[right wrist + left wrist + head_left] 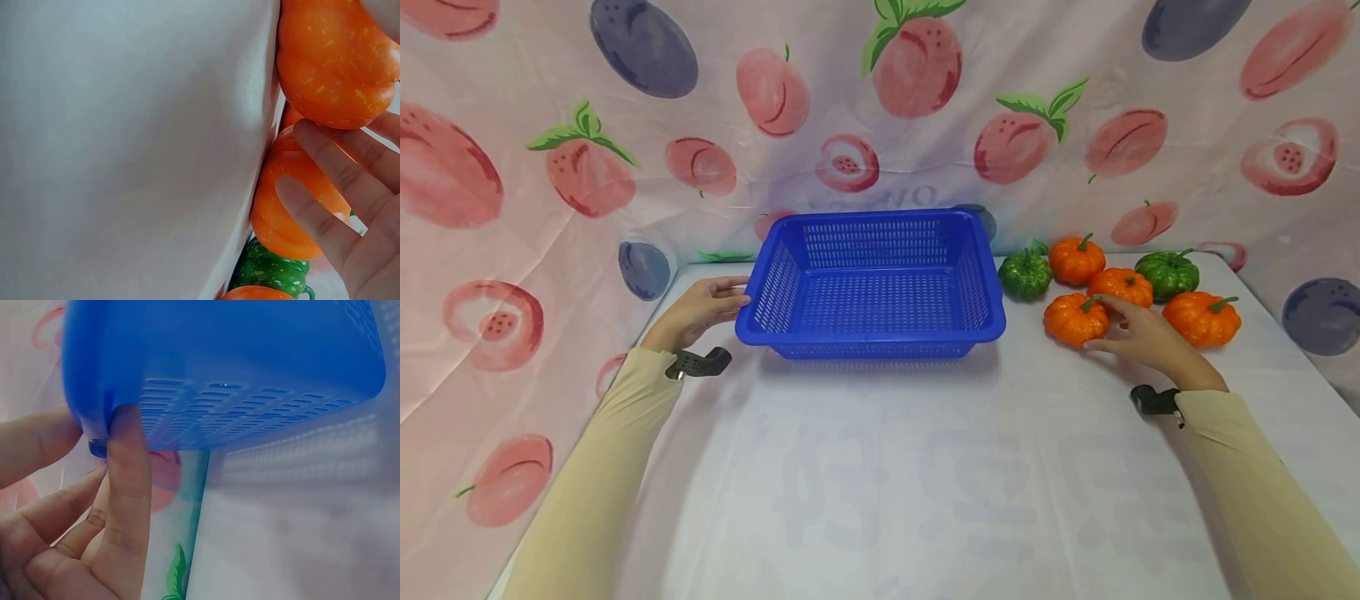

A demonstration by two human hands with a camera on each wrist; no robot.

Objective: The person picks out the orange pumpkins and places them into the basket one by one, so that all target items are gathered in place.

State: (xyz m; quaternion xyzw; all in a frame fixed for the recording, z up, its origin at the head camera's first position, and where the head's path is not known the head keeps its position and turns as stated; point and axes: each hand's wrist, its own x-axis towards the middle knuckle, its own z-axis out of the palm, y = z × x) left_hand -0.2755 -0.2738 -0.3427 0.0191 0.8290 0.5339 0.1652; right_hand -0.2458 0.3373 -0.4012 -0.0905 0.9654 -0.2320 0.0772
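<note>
A blue perforated plastic basket (871, 337) stands on the table. At its left rim is my left hand (700, 310); in the left wrist view the fingers (128, 481) pinch the rim edge (87, 394). To the right of the basket, my right hand (1138, 335) holds a small orange pumpkin (1075, 321) between thumb and fingers, the pumpkin still among the others. In the right wrist view the fingertips touch the side of this orange pumpkin (337, 62), with part of the thumb (384, 15) at its other side.
Close around the right hand sit more orange pumpkins (1202, 319) and green pumpkins (1025, 275). White cloth covers the table (880, 467). A fruit-printed curtain (925, 150) hangs behind the basket and along the left side.
</note>
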